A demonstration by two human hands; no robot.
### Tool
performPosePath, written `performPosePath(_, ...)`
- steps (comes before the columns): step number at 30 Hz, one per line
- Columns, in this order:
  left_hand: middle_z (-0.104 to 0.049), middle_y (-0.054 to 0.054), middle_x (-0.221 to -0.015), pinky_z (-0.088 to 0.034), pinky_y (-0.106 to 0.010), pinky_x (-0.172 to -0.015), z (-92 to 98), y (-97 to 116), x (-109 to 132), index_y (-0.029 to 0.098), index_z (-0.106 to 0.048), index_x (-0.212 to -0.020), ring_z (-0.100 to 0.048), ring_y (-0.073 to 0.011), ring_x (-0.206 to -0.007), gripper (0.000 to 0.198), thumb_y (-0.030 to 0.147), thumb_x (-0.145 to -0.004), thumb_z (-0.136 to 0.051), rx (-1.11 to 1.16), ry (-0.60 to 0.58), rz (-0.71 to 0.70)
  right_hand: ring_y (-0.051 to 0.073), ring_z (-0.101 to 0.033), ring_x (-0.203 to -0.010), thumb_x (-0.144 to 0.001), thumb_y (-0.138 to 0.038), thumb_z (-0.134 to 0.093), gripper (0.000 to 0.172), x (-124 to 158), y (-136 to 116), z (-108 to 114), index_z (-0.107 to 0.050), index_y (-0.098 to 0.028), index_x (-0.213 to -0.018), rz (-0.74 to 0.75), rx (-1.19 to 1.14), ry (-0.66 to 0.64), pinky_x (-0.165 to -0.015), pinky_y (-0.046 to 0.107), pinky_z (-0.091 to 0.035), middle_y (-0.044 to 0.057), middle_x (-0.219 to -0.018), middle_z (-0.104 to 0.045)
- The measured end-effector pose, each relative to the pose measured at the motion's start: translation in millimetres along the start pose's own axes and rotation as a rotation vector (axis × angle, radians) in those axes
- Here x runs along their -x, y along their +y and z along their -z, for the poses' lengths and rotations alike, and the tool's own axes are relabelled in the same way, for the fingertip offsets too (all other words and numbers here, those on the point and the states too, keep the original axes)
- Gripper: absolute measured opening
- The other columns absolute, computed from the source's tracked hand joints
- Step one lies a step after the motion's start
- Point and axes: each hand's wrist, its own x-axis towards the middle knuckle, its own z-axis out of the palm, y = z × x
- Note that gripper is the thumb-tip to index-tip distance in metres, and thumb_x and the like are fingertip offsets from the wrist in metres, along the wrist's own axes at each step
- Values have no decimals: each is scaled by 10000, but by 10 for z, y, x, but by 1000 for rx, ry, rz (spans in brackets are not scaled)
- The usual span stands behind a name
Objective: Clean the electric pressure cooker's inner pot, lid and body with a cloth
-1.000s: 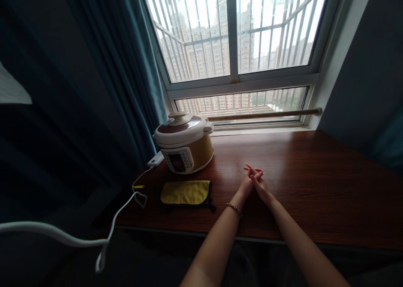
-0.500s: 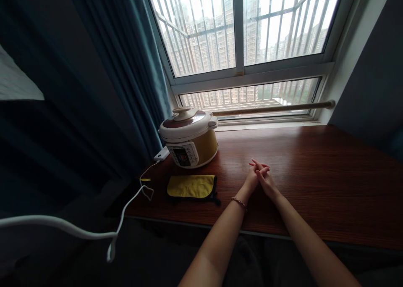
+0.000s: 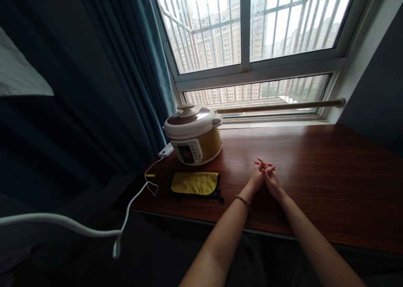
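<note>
On the dark red-brown wooden table, my left hand [image 3: 256, 176] and my right hand [image 3: 271, 182] rest together with their fingers loosely interlaced. The fingertips point outward, fairly straight, past each other. Neither hand holds an object; the palms are hidden. A beaded bracelet [image 3: 243, 201] circles my left wrist. Left of the hands lies a folded yellow cloth [image 3: 195, 183] with a dark edge, apart from them. Behind the cloth stands a white and gold electric pressure cooker [image 3: 195, 133], its lid on and its control panel facing me.
A white power strip [image 3: 166, 151] sits left of the cooker, and its white cable [image 3: 63, 220] hangs over the edge of the table [image 3: 330, 186]. Blue curtains [image 3: 126, 68] hang at the left. A barred window [image 3: 214, 39] and a horizontal rail [image 3: 283, 106] are behind the table.
The view has shifted slightly, so the scene sits a little farther right. My hands stay interlaced in the same place on the table.
</note>
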Motion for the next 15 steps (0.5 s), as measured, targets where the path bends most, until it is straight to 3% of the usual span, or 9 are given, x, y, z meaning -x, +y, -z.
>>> performPosePath(15,-635,-45,-773,-438,-300,-746,2,-11,8,148,-658,-786,-584,-159,-741,255,376,-671,-669,-8,-10,-19,244,-498,-1135,-864,-542,-360,575,8,-28,11,-344,-257,-1363,-9,-14,1,-989,418,-367,88,-1244,-529)
